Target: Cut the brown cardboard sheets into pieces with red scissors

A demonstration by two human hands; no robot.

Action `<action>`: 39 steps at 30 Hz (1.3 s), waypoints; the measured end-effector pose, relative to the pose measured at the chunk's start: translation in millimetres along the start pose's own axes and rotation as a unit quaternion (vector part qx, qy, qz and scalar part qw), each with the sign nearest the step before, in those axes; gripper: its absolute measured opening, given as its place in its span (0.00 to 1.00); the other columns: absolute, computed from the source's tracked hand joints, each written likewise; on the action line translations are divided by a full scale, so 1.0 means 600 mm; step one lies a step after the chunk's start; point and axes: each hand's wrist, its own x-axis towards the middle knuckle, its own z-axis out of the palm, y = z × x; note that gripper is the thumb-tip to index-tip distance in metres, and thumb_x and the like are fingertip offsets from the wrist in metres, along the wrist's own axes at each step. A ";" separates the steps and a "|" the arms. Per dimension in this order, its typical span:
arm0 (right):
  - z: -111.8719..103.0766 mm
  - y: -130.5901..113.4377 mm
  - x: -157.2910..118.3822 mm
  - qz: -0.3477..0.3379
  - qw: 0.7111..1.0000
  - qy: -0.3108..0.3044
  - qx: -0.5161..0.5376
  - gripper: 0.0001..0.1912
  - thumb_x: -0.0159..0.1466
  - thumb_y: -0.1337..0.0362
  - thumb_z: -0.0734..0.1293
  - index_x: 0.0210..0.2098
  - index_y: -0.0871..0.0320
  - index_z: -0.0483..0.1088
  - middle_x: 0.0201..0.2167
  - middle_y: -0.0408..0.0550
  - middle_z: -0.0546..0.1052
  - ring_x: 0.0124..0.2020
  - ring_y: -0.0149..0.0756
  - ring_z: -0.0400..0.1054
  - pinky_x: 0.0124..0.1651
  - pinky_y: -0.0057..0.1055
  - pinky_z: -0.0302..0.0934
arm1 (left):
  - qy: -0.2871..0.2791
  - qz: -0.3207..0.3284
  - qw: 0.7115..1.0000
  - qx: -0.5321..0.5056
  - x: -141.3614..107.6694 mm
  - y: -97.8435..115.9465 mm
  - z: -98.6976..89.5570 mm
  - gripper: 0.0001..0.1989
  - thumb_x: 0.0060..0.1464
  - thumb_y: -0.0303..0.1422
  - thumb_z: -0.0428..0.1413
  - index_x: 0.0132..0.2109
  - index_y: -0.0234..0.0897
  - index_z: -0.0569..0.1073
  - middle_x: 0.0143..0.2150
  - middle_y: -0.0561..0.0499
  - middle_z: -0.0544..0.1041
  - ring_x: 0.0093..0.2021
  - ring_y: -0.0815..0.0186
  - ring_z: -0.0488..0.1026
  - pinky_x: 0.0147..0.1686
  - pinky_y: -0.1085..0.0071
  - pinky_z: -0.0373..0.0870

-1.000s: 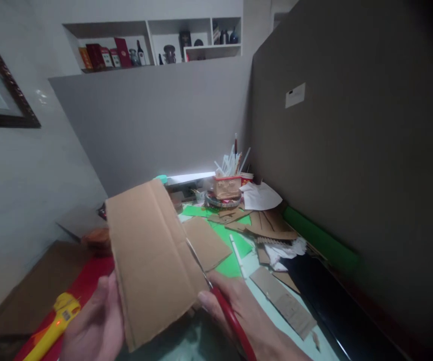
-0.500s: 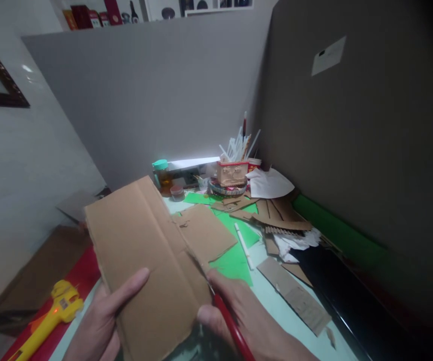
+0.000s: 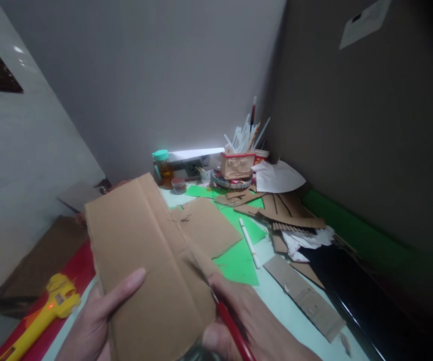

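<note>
Left hand [image 3: 92, 316] pinches the cardboard [image 3: 134, 235], thumb across its face, holding it tilted above the table [image 3: 276, 297]; right hand [image 3: 248, 313] is wrapped around a red-handled cutting tool [image 3: 233, 327], blade at the cardboard's right side.

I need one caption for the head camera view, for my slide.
Left hand holds brown cardboard; right hand holds a red-handled cutting tool against it.
</note>
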 end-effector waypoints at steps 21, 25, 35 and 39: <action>0.017 0.046 0.006 0.017 0.995 0.033 -0.092 0.17 0.65 0.52 0.61 0.24 0.53 0.55 0.22 0.37 0.57 0.23 0.29 0.50 0.25 0.30 0.44 | 0.015 0.023 0.999 0.023 0.001 -0.011 0.004 0.55 0.37 0.25 0.73 0.70 0.36 0.56 0.32 0.43 0.87 0.31 0.36 0.84 0.29 0.42 0.82; 0.014 0.050 0.010 0.007 0.994 0.037 -0.098 0.17 0.65 0.53 0.61 0.24 0.54 0.56 0.20 0.36 0.57 0.22 0.28 0.51 0.23 0.28 0.44 | 0.022 0.014 0.999 0.030 0.002 -0.012 0.006 0.53 0.40 0.28 0.73 0.69 0.30 0.57 0.32 0.38 0.86 0.30 0.35 0.83 0.30 0.38 0.82; -0.006 0.005 -0.003 0.076 0.994 0.023 -0.074 0.16 0.64 0.50 0.66 0.27 0.54 0.63 0.23 0.38 0.62 0.25 0.31 0.55 0.25 0.28 0.48 | 0.020 0.042 0.998 0.037 -0.003 -0.018 0.014 0.52 0.39 0.28 0.73 0.69 0.36 0.59 0.35 0.40 0.87 0.34 0.36 0.84 0.33 0.43 0.83; 0.008 0.032 0.006 0.048 0.995 0.029 -0.086 0.19 0.65 0.50 0.63 0.24 0.54 0.56 0.20 0.36 0.57 0.22 0.28 0.51 0.22 0.28 0.43 | 0.028 0.030 0.998 0.049 -0.003 -0.017 0.014 0.54 0.37 0.24 0.72 0.70 0.34 0.57 0.33 0.40 0.87 0.31 0.35 0.83 0.29 0.40 0.82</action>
